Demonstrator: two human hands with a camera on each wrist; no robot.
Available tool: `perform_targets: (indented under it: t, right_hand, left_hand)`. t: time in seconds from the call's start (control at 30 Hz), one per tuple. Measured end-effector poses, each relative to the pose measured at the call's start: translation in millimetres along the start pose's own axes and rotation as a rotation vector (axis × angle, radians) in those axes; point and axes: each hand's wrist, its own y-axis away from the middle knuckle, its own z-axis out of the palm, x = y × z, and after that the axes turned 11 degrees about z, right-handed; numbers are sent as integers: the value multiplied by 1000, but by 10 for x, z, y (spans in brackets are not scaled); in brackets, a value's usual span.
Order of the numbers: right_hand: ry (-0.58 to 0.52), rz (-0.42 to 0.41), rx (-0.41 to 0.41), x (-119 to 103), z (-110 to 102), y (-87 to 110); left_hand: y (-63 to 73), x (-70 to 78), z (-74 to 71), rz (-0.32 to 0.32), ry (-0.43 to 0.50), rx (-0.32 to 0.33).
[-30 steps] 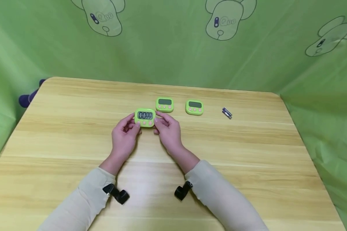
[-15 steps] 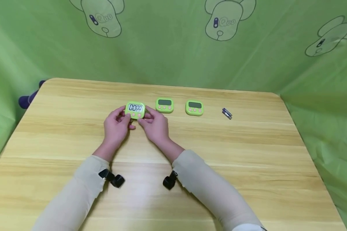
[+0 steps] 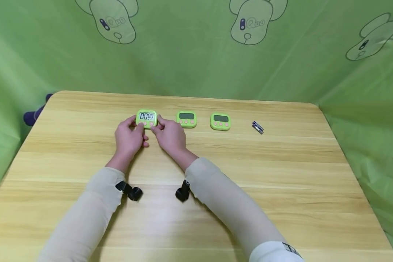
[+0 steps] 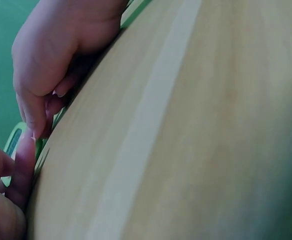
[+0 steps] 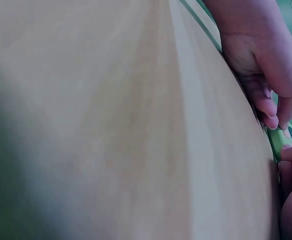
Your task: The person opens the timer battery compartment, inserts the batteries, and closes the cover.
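Note:
A green kitchen timer [image 3: 146, 118] with pink buttons shows zeros on its lit display. My left hand [image 3: 127, 140] grips its left side, thumb at the front lower corner. On the opposite side my right hand [image 3: 171, 137] pinches the right edge between thumb and fingers. In the left wrist view only a sliver of the timer [image 4: 11, 142] shows past the fingers; the right wrist view shows its green side [image 5: 278, 142] between both hands. A second green timer [image 3: 187, 116], its screen blank, lies just right of my right hand.
Farther right lies another blank-screened green timer [image 3: 220, 118]. Beyond it two small batteries [image 3: 257, 127] lie side by side on the wooden table [image 3: 268, 189]. A green printed curtain [image 3: 190, 58] hangs behind the table's far edge.
Both hands have carried the held timer left and toward the far edge, bringing it roughly in line with the other two. Those timers and the batteries have stayed in place.

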Motion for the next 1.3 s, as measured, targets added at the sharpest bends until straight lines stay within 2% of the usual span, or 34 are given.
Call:
perform_targets:
  t: [0.17,0.37,0.67,0.77,0.9,0.97,1.07,1.2,1.3]
  right_hand:
    - [13,21,-11,-22,4,-27]
    - [7,46,-23,-18,10,-45]
    - [40,45,-46,-23,10,-80]
    - [40,33,-53,-6,11,-73]
    - [22,-10,-63,49,-26,-45]
    - [-9,-45,-76,90,-54,-25]
    - [-96,-100,-120,168,-105,9]
    - [-222,-146,-156,311,-211,80]
    - [-270,-158,-136,431,-309,136]
  left_hand:
    - [-29,27,29,-10,-54,-1]
    - [-33,51,49,30,-126,-25]
    - [-41,34,66,43,-145,-6]
    - [-19,21,72,36,-118,37]
    - [34,6,99,49,-30,141]
    - [70,-1,113,81,-16,179]
    - [129,-16,142,170,-88,212]
    - [204,-37,193,310,-197,212]
    - [254,-36,232,366,-201,196]
